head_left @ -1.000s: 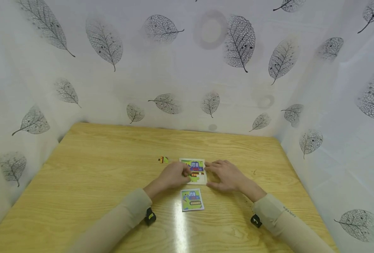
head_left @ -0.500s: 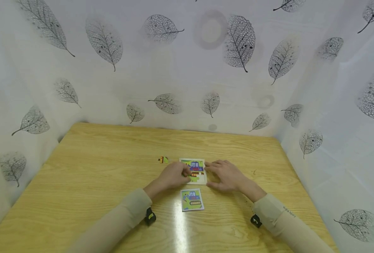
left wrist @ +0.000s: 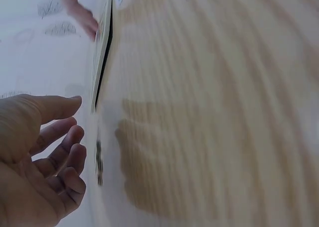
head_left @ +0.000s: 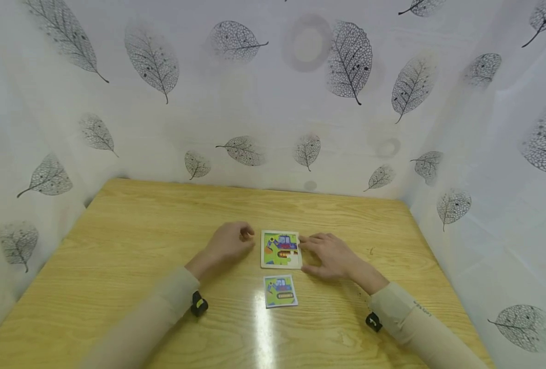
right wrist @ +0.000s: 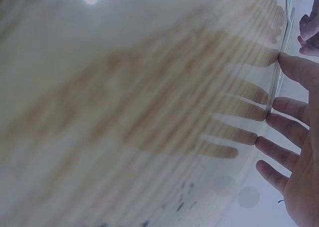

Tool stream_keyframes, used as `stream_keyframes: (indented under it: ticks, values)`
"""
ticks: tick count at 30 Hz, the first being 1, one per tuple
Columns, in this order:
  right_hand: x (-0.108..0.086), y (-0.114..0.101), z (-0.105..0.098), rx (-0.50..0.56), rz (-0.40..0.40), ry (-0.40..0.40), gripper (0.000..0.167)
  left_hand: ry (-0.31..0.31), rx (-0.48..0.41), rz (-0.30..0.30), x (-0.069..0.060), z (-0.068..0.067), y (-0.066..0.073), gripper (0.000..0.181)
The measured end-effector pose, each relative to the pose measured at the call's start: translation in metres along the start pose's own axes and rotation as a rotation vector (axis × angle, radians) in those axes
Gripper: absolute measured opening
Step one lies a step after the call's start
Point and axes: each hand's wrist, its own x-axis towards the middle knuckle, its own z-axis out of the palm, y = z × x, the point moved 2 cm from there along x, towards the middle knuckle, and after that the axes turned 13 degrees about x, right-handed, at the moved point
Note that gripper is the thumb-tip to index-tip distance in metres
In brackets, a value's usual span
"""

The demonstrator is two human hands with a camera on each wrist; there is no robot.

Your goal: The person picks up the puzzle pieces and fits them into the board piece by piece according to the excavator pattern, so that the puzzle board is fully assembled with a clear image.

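Note:
A square jigsaw puzzle tray point(head_left: 279, 265) with an excavator picture lies mid-table, a pale bare patch at its lower right. My left hand point(head_left: 228, 241) hovers left of the tray with loosely bent fingers. In the left wrist view nothing sits between its thumb and fingers, and a loose puzzle piece point(left wrist: 99, 163) lies on the table just beyond the fingertips. From the head the hand hides that piece. My right hand point(head_left: 330, 256) rests at the tray's right edge, thumb and fingertips touching it with the fingers fairly straight.
A smaller square picture card point(head_left: 280, 291) of the same excavator lies just in front of the tray. The wooden table point(head_left: 139, 230) meets a leaf-printed curtain point(head_left: 273, 102) behind and at both sides.
My left hand has left the tray and moved left and slightly back, over the loose piece. The tray's left part, hidden before, shows puzzle pieces in place. My right hand has stayed put.

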Motion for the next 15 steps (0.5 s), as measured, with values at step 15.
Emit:
stream_keyframes:
  ticks: [15]
  values:
    - [0.001, 0.001, 0.000, -0.008, 0.005, -0.009, 0.062, 0.066, 0.110, -0.033, 0.008, -0.020, -0.040, 0.032]
